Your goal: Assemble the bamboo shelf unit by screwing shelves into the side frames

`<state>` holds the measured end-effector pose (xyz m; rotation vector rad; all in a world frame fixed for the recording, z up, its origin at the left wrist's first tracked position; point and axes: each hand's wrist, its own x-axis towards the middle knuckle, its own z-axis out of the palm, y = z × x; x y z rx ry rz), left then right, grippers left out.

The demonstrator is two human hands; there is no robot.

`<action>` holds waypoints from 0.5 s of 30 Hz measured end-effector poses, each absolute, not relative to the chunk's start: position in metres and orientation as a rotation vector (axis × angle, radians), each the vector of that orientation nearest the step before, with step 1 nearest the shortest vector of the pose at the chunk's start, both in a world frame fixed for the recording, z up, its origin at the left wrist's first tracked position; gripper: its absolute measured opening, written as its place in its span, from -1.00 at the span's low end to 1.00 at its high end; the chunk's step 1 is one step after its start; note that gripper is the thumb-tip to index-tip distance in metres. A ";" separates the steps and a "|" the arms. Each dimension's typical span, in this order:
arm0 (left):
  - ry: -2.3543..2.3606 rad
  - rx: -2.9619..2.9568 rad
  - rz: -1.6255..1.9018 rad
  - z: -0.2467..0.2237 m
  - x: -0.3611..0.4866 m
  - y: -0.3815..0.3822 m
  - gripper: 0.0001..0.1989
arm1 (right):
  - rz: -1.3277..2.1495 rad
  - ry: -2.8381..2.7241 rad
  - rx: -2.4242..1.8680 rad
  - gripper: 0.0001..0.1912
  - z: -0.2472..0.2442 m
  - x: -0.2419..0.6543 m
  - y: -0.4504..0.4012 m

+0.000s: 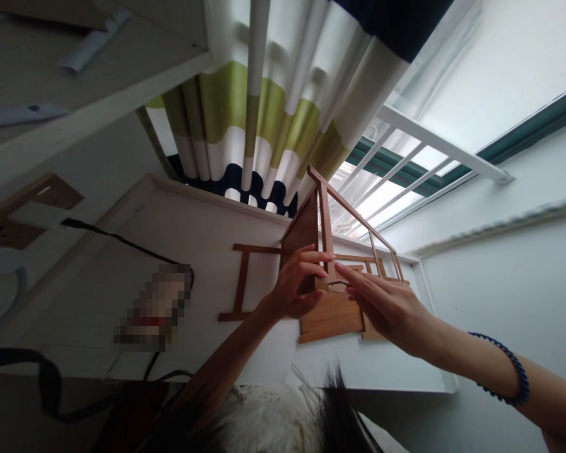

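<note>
A brown wooden frame (327, 217) with a dark side panel (302, 229) stands tilted on the white desktop. My left hand (299, 286) is in front of the panel, fingers curved and apart; its index fingertip appears to touch the upright post, and no object shows between finger and thumb. From the right, my right hand (389, 308) reaches to the same post with its fingers nearly straight and close together. A thin dark bent rod (338, 283) sticks out from under its fingers toward the post. The right thumb is hidden. Below lies a flat wooden panel (330, 314).
An H-shaped wooden piece (243, 280) lies left of the frame on the white desk (207, 226). Further left are a blurred-out object (158, 305), a black cable (117, 238) and a wooden socket box (51, 192). Behind hang striped curtains (264, 113) and white window bars (405, 148).
</note>
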<state>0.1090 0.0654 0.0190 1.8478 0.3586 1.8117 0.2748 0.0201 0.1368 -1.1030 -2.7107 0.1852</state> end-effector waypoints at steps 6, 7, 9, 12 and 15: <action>0.362 1.897 1.796 0.021 0.106 0.067 -0.83 | 0.445 -2.500 -1.168 -0.83 0.137 0.271 0.017; 0.358 1.911 1.792 0.021 0.106 0.068 -0.83 | 0.488 -2.481 -1.184 -0.84 0.136 0.271 0.016; 0.358 1.928 1.787 0.021 0.105 0.069 -0.82 | 0.566 -2.417 -1.222 -0.84 0.135 0.270 0.015; 0.364 1.951 1.785 0.019 0.105 0.069 -0.78 | 0.621 -2.336 -1.243 -0.87 0.134 0.269 0.014; 0.355 2.012 1.822 0.016 0.105 0.069 -0.70 | 0.655 -2.297 -1.238 -0.89 0.132 0.266 0.015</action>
